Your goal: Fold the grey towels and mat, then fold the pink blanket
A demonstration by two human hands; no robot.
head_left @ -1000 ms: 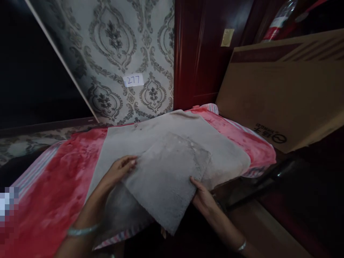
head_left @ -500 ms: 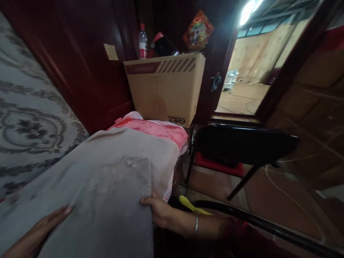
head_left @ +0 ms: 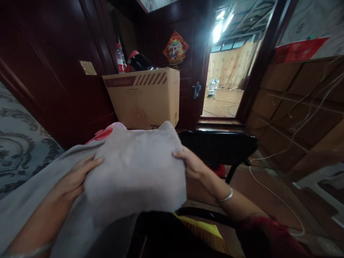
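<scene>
A grey cloth is held up in front of me, folded and slightly blurred. My left hand grips its left side, thumb stretched over the near face and the other fingers partly hidden. At the right edge, my right hand pinches the cloth between thumb and fingers, with a silver bangle on that wrist. More grey fabric spreads over the surface at the left. Beyond it shows the edge of a pink and red cloth with a striped border.
A cardboard box stands behind the cloth, with a bottle on top. A black chair is to the right, near a white cable on the floor. Stacked boxes line the right wall beside an open doorway.
Both hands have lifted the grey cloth off the surface and moved it up and away from me. It now covers most of the pink cloth. The view has turned right and up.
</scene>
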